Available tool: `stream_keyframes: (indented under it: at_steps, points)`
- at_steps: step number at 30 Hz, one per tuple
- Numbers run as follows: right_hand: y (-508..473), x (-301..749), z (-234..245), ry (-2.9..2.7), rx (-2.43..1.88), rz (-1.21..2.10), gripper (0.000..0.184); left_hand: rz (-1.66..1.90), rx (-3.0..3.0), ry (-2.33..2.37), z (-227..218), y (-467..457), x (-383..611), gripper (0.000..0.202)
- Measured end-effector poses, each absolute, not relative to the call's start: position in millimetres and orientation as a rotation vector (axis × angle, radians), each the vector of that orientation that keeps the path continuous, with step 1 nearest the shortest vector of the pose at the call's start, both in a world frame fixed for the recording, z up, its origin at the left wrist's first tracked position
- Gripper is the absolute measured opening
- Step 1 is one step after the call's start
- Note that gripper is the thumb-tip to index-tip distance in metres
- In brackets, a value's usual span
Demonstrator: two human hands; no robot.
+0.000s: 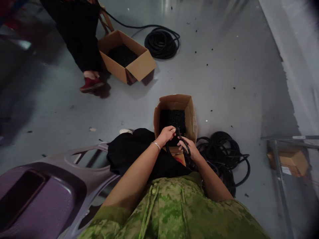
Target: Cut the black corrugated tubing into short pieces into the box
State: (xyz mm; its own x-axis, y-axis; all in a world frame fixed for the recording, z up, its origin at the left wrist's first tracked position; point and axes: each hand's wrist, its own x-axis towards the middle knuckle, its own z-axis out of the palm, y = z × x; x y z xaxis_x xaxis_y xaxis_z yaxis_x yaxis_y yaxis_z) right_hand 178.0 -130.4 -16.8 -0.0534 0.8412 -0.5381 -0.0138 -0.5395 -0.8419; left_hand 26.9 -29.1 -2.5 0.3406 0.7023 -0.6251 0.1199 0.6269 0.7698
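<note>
My left hand, with a bracelet at the wrist, is closed in a pinch on a black hose, whose loop hangs below the fingers. Black-handled scissors are in my right hand, its fingers at the handles. The blades point up toward the left fingertips; whether they touch the hose I cannot tell. Both hands are over the near side of an open cardboard box. Inside it lie many small black pieces.
A tangled heap of black hose lies right of my legs. Left is a purple stool with a phone. Ahead, a seated person is beside another cardboard box and a hose coil. A metal frame stands right.
</note>
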Motion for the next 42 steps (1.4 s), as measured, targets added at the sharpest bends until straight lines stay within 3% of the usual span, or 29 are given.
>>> stream_keyframes:
  at_steps: [11, 16, 25, 34, 42]
  points:
    - [-127.0, 173.0, -22.8, -0.874, -1.556, 1.679, 0.054, 0.432, 0.894, 1.248, -3.1, -30.5, 27.6, 0.022]
    - [-128.4, 169.8, -20.7, -1.091, -1.655, 1.547, 0.054, 0.404, 0.905, 1.297, -6.2, -27.7, 25.3, 0.022]
    - [-131.7, 167.6, -24.0, -1.483, -1.823, 1.229, 0.040, 0.325, 0.872, 1.346, -8.2, -25.2, 24.3, 0.022]
    - [-129.7, 166.7, -39.3, -1.527, -1.792, 1.138, 0.050, 0.293, 0.953, 1.454, -16.5, -25.4, 30.6, 0.009]
    - [-130.2, 170.2, -40.1, -1.511, -1.864, 1.168, 0.054, 0.308, 0.962, 1.430, -23.9, -26.6, 31.0, 0.015]
